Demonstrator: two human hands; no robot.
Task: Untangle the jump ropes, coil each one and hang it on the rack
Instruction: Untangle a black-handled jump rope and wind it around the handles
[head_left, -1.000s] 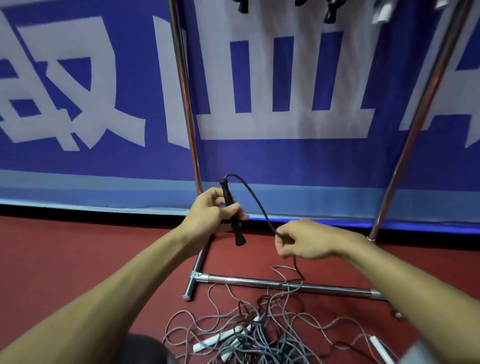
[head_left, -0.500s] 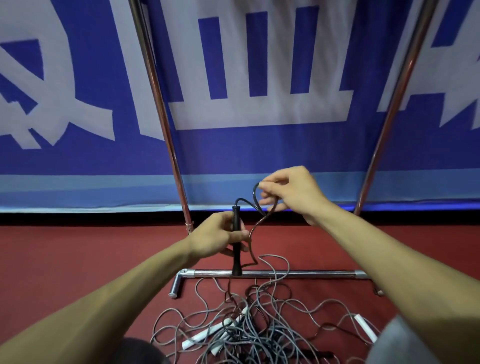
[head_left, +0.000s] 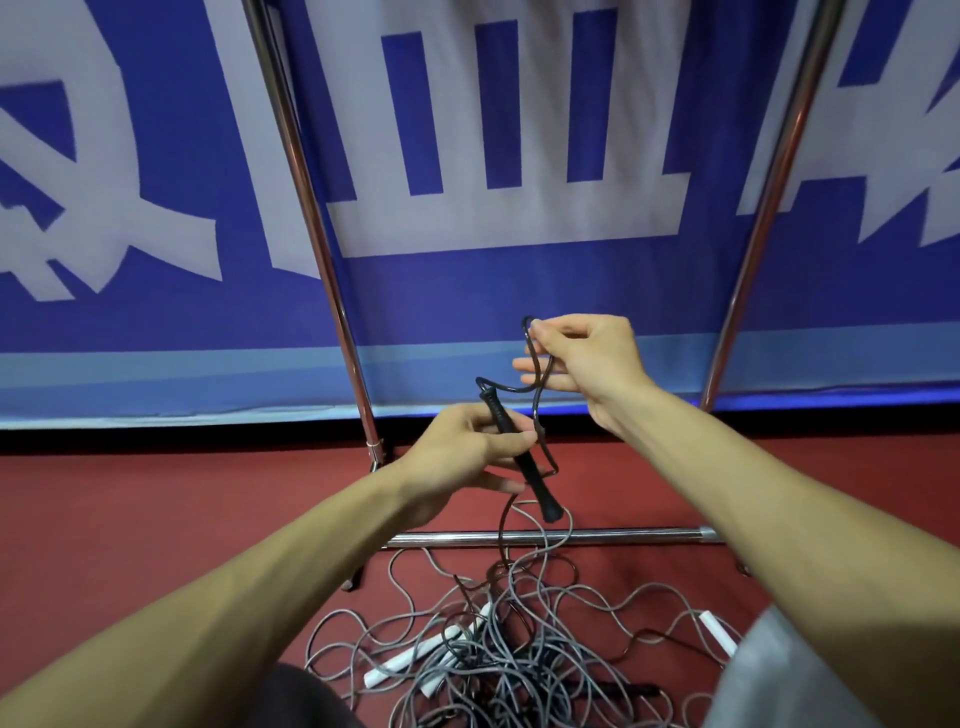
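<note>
Two hands are busy: the left hand (head_left: 467, 447) grips a black handle (head_left: 519, 452), the right hand (head_left: 582, 358) pinches its rope (head_left: 540, 387).

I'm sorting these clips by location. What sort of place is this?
Probably a sports hall or gym. The floor is red, like sports surfacing. A big blue banner with white characters runs along the wall, and tangled jump ropes lie by a metal rack.
</note>
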